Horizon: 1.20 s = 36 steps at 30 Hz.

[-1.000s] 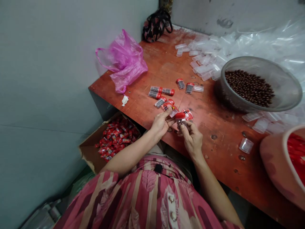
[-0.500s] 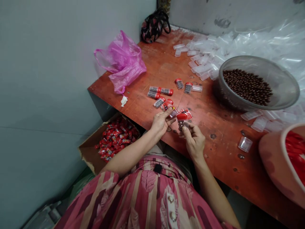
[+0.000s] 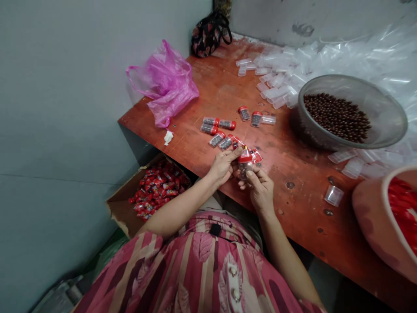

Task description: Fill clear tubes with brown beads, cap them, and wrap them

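Observation:
My right hand pinches the lower part of a small clear jar with a red cap and dark brown balls inside. Fingers of my left hand close on a red-and-yellow printed plastic sleeve right at the jar's cap. Whether the sleeve is around the cap or only against it, I cannot tell. Just behind the hands lie more red printed sleeves. Several filled, red-capped jars rest on the table to the left of them.
A grey bowl of brown balls stands at right, before heaped clear empty jars. Nearer is a pink tub of red caps. A pink plastic bag lies at left; below the table edge, a cardboard box holds wrapped red jars.
My right hand has moved left with the jar, and the left hand has moved slightly right. Sleeve and jar cap, apart before, now meet.

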{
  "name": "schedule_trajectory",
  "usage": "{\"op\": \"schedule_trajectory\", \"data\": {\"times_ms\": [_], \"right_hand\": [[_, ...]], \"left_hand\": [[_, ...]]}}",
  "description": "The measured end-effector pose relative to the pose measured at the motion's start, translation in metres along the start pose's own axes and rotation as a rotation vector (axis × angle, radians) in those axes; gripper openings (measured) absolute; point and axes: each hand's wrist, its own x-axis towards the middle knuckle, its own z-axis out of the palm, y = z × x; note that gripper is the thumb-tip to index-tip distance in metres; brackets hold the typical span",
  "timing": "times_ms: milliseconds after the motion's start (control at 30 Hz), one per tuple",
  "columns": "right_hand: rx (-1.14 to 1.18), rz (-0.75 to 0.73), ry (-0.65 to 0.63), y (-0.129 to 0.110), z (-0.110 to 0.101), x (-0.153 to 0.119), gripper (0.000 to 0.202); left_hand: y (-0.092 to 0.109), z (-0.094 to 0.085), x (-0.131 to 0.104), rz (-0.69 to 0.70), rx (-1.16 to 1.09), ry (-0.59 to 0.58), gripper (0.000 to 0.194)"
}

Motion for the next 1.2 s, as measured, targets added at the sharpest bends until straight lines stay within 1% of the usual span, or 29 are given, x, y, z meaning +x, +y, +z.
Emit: {"op": "schedule_trajectory", "data": {"times_ms": [67, 133, 200, 233, 300, 433, 500, 600, 667, 700, 767, 833, 933, 1000, 1133, 1200], "right_hand": [[-0.034, -0.038, 0.05, 0.003, 0.0, 0.0, 0.028], [-0.144, -0.11, 0.1, 0.007, 0.0, -0.001, 0.029], [-0.224, -0.17, 0.123, 0.009, 0.0, -0.001, 0.031], [-0.229, -0.182, 0.124, 0.01, 0.0, -0.001, 0.031], [-0.146, -0.154, 0.106, 0.011, 0.001, 0.001, 0.031], [0.135, -0.043, 0.029, 0.011, 0.001, 0.007, 0.031], [0.116, -0.062, 0.032, 0.011, 0.001, 0.007, 0.031], [-0.08, -0.177, 0.076, 0.011, 0.0, 0.006, 0.031], [-0.122, -0.209, 0.081, 0.01, 0.0, 0.006, 0.03], [-0.101, -0.2, 0.082, 0.01, 0.0, 0.007, 0.03], [-0.023, -0.154, 0.092, 0.01, 0.001, 0.008, 0.03], [0.065, -0.109, 0.101, 0.01, 0.002, 0.01, 0.032], [0.123, -0.072, 0.099, 0.012, 0.005, 0.011, 0.033], [0.063, -0.098, 0.126, 0.013, 0.006, 0.01, 0.033], [-0.169, -0.245, 0.204, 0.018, 0.005, 0.007, 0.031], [-0.198, -0.26, 0.2, 0.019, 0.005, 0.006, 0.031]], "left_hand": [[0.001, 0.0, 0.001, -0.001, 0.026, -0.009, 0.038], [0.001, 0.001, 0.002, -0.001, 0.04, 0.003, 0.036], [-0.001, 0.001, 0.001, -0.006, 0.049, 0.01, 0.036], [-0.002, 0.001, 0.001, -0.01, 0.057, 0.006, 0.037], [-0.003, -0.001, 0.0, -0.019, 0.097, -0.013, 0.038], [0.0, -0.007, -0.001, -0.083, 0.272, -0.082, 0.039], [0.003, -0.01, 0.001, -0.098, 0.324, -0.09, 0.038], [0.005, -0.012, 0.004, -0.02, 0.271, -0.018, 0.04], [0.002, -0.01, 0.003, 0.01, 0.226, 0.01, 0.041], [0.0, -0.01, 0.002, -0.003, 0.213, -0.005, 0.042], [-0.006, -0.009, 0.0, -0.048, 0.194, -0.069, 0.043], [-0.01, -0.009, -0.003, -0.064, 0.169, -0.125, 0.044], [-0.012, -0.009, -0.006, -0.056, 0.157, -0.118, 0.044], [-0.011, -0.007, -0.006, -0.04, 0.133, -0.083, 0.045], [-0.011, -0.003, -0.005, 0.011, 0.063, -0.005, 0.044], [-0.013, -0.002, -0.004, 0.003, 0.065, 0.009, 0.044]]}}
